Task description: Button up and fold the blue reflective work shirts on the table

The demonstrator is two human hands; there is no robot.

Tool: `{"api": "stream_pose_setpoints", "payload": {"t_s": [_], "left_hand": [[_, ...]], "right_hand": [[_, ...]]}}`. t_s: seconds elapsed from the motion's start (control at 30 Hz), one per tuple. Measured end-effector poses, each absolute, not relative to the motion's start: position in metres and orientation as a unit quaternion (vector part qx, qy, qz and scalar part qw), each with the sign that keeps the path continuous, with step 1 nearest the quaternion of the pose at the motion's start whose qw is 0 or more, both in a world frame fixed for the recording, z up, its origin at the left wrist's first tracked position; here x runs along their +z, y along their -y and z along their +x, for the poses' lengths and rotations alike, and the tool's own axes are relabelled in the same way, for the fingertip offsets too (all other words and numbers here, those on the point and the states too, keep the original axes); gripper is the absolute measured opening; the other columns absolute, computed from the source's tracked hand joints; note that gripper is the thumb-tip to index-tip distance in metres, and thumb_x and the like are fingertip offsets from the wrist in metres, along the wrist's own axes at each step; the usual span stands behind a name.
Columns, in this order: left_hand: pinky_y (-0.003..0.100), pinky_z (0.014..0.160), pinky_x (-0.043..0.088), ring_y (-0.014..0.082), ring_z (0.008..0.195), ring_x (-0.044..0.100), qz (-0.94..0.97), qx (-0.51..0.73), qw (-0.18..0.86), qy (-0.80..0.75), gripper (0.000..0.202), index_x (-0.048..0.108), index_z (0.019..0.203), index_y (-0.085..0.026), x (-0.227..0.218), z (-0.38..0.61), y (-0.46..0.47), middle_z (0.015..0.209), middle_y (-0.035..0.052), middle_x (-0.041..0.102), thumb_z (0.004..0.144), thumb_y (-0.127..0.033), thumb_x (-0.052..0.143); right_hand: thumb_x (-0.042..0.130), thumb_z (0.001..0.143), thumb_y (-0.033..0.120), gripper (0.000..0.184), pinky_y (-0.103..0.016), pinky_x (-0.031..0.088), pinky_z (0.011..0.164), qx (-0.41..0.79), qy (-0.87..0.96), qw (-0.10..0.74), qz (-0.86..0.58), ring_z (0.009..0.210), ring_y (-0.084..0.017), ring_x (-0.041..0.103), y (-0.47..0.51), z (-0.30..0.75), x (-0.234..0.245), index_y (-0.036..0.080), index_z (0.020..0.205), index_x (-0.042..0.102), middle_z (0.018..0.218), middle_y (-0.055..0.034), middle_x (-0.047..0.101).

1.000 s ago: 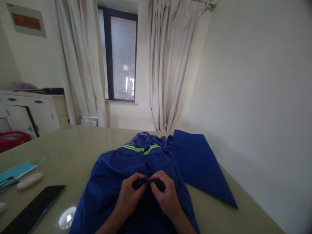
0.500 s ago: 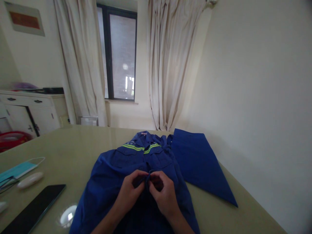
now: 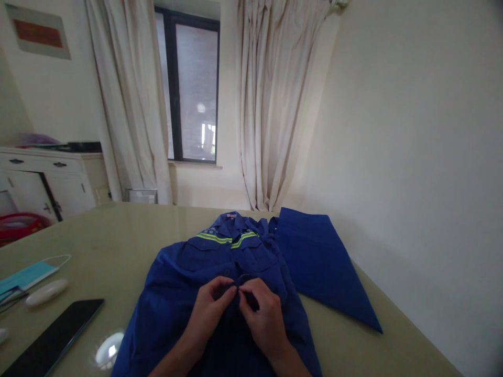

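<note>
A dark blue work jacket (image 3: 168, 288) with yellow-green stripes across its chest lies front up on the table, collar pointing away from me. My left hand (image 3: 214, 306) pinches the left edge of its front opening between thumb and forefinger. Close beside it, my right hand (image 3: 262, 309) pinches the right front edge in the same way. The fingertips of both hands nearly touch over the middle of the jacket. Any button between them is too small to make out.
Folded dark blue cloth (image 3: 326, 267) lies right of the jacket, near the wall (image 3: 424, 183). On the left of the pale green table (image 3: 129, 225) are a black phone (image 3: 55, 335), a blue face mask (image 3: 27, 277), glasses (image 3: 13, 298) and a white oval object (image 3: 47, 293).
My fingertips have come down and closer together at the jacket's front. The fabric that stood up between them is now flatter. Everything else lies as before.
</note>
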State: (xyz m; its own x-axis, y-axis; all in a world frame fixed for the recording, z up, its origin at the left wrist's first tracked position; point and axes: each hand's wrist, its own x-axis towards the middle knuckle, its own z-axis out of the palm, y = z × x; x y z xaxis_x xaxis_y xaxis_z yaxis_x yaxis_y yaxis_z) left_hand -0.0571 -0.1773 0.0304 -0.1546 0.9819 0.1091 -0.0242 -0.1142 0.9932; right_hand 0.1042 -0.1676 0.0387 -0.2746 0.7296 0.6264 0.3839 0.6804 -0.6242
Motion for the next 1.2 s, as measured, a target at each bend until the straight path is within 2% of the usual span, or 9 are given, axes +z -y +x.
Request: {"api": "stream_pose_setpoints", "payload": {"t_s": [0.13, 0.23, 0.37, 0.5, 0.67, 0.8, 0.87, 1.0, 1.2], "left_hand": [[0.028, 0.072, 0.056, 0.0198, 0.076, 0.072, 0.346, 0.578, 0.566, -0.476, 0.032, 0.075, 0.086, -0.018, 0.027, -0.056, 0.178, 0.081, 0.0028, 0.077, 0.065, -0.038, 0.085], [0.029, 0.070, 0.057, 0.0196, 0.073, 0.073, 0.291, 0.561, 0.624, -0.460, 0.034, 0.075, 0.090, -0.017, 0.030, -0.056, 0.181, 0.081, 0.0046, 0.078, 0.062, -0.032, 0.088], [0.028, 0.075, 0.056, 0.0197, 0.079, 0.073, 0.329, 0.553, 0.623, -0.444, 0.030, 0.076, 0.086, -0.018, 0.039, -0.060, 0.184, 0.084, 0.0049, 0.078, 0.067, -0.038, 0.087], [0.025, 0.068, 0.052, 0.0151, 0.068, 0.067, 0.364, 0.536, 0.637, -0.418, 0.029, 0.073, 0.073, -0.017, 0.039, -0.064, 0.184, 0.070, 0.0002, 0.072, 0.068, -0.041, 0.089], [0.028, 0.076, 0.054, 0.0194, 0.082, 0.070, 0.300, 0.548, 0.632, -0.459, 0.032, 0.076, 0.083, -0.018, 0.036, -0.069, 0.187, 0.083, 0.0040, 0.075, 0.063, -0.038, 0.091], [0.026, 0.071, 0.053, 0.0172, 0.075, 0.066, 0.337, 0.551, 0.619, -0.447, 0.034, 0.074, 0.081, -0.018, 0.038, -0.067, 0.186, 0.079, 0.0021, 0.072, 0.066, -0.044, 0.089], [0.024, 0.069, 0.051, 0.0153, 0.073, 0.064, 0.381, 0.571, 0.583, -0.435, 0.035, 0.071, 0.080, -0.018, 0.039, -0.063, 0.185, 0.076, -0.0001, 0.069, 0.070, -0.048, 0.085], [0.023, 0.071, 0.049, 0.0157, 0.074, 0.061, 0.469, 0.595, 0.464, -0.459, 0.036, 0.071, 0.079, -0.018, 0.038, -0.057, 0.185, 0.075, -0.0009, 0.068, 0.075, -0.052, 0.080], [0.024, 0.071, 0.049, 0.0176, 0.076, 0.061, 0.453, 0.611, 0.416, -0.499, 0.038, 0.072, 0.082, -0.018, 0.036, -0.049, 0.192, 0.076, -0.0003, 0.069, 0.078, -0.056, 0.075]], "right_hand": [[0.051, 0.095, 0.012, 0.021, -0.028, 0.053, 0.078, 0.098, 0.824, 0.452, -0.328, 0.086, -0.019, 0.069, 0.168, 0.105, 0.041, 0.024, 0.099, 0.068, 0.093, -0.0061, 0.072], [0.050, 0.097, 0.013, 0.022, -0.028, 0.054, 0.078, 0.086, 0.839, 0.439, -0.310, 0.086, -0.019, 0.070, 0.167, 0.108, 0.043, 0.024, 0.099, 0.069, 0.093, -0.0065, 0.073], [0.052, 0.097, 0.015, 0.021, -0.029, 0.053, 0.079, 0.099, 0.835, 0.454, -0.295, 0.089, -0.020, 0.069, 0.166, 0.112, 0.045, 0.025, 0.102, 0.069, 0.094, -0.0060, 0.072], [0.050, 0.098, 0.014, 0.023, -0.031, 0.053, 0.080, 0.078, 0.853, 0.429, -0.286, 0.091, -0.021, 0.067, 0.168, 0.113, 0.047, 0.025, 0.104, 0.069, 0.096, -0.0068, 0.071], [0.049, 0.099, 0.013, 0.026, -0.033, 0.052, 0.083, 0.061, 0.873, 0.408, -0.259, 0.091, -0.022, 0.067, 0.170, 0.112, 0.049, 0.025, 0.111, 0.069, 0.102, -0.0080, 0.072], [0.053, 0.099, 0.019, 0.018, -0.033, 0.051, 0.083, 0.129, 0.829, 0.455, -0.300, 0.093, -0.022, 0.065, 0.172, 0.106, 0.045, 0.026, 0.105, 0.069, 0.100, -0.0064, 0.070], [0.061, 0.096, 0.027, 0.007, -0.031, 0.049, 0.075, 0.189, 0.776, 0.485, -0.357, 0.083, -0.020, 0.063, 0.174, 0.101, 0.043, 0.024, 0.093, 0.068, 0.088, -0.0045, 0.068], [0.073, 0.084, 0.050, 0.032, -0.026, 0.038, 0.053, 0.365, 0.658, 0.487, -0.444, 0.057, -0.014, 0.049, 0.177, 0.091, 0.043, 0.020, 0.074, 0.066, 0.062, 0.0018, 0.056], [0.079, 0.070, 0.059, 0.044, -0.026, 0.031, 0.051, 0.539, 0.522, 0.473, -0.462, 0.052, -0.011, 0.041, 0.174, 0.085, 0.041, 0.016, 0.067, 0.071, 0.054, 0.0025, 0.053]]}}
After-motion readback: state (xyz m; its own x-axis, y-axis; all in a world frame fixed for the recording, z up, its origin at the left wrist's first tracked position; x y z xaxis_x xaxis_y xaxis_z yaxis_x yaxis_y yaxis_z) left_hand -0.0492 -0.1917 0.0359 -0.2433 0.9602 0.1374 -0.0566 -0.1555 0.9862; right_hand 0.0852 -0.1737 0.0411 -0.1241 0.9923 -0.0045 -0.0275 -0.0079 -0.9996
